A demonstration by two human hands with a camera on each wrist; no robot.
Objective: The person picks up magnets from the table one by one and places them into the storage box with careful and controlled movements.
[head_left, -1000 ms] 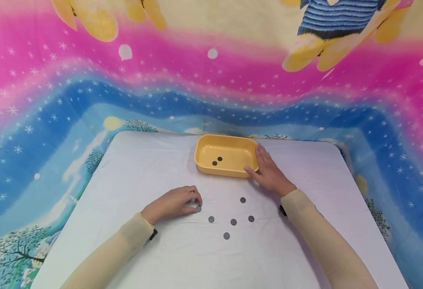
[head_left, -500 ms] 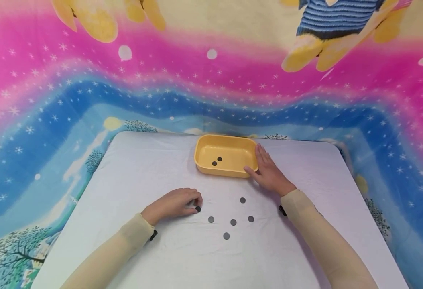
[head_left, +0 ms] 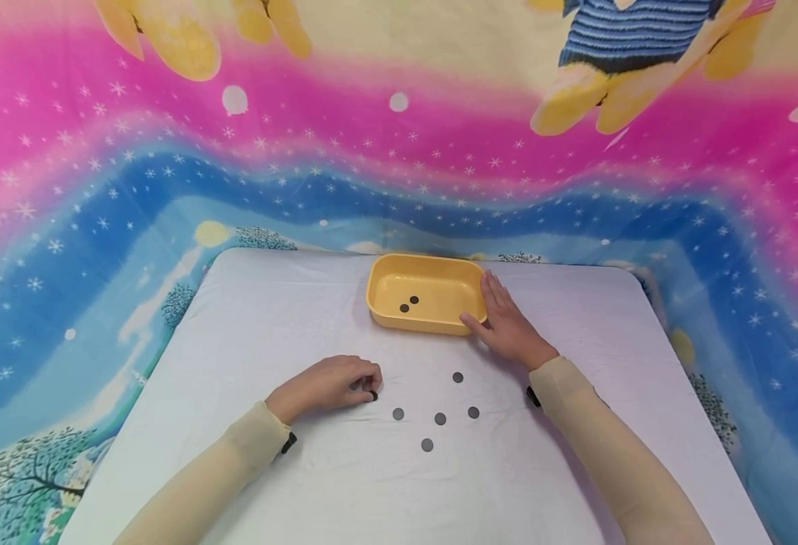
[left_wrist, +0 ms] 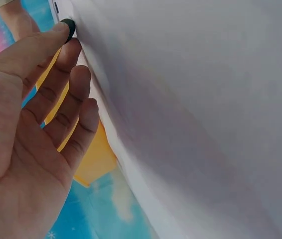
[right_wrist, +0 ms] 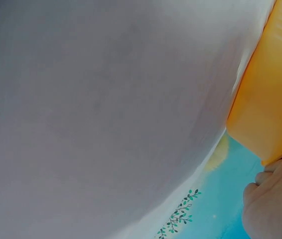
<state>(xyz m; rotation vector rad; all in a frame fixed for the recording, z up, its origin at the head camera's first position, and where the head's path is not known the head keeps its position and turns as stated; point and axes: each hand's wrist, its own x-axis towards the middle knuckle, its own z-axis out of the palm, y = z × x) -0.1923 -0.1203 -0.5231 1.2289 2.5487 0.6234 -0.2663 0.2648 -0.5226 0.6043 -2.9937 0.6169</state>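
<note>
Between thumb and forefinger my left hand [head_left: 327,386] pinches a small dark round disc [left_wrist: 70,30], low over the white tabletop. The disc is tilted up, and the other fingers of that hand are loosely bent and hold nothing. My right hand [head_left: 511,325] lies against the right end of a yellow oblong container [head_left: 416,327], fingers straight along that end and the thumb at the near rim. Two dark discs [head_left: 404,308] lie inside on the container's floor. Several more grey discs [head_left: 441,418] are scattered flat on the cloth between my forearms.
A white cloth covers the table [head_left: 235,325], with some shallow creases. Right behind the container, at the far table edge, hangs a colourful printed curtain [head_left: 399,174], which also runs along both sides.
The disc at my left fingertips has tipped from showing its flat grey face to a dark, nearly edge-on view. My right hand, the container and the scattered discs stay in place.
</note>
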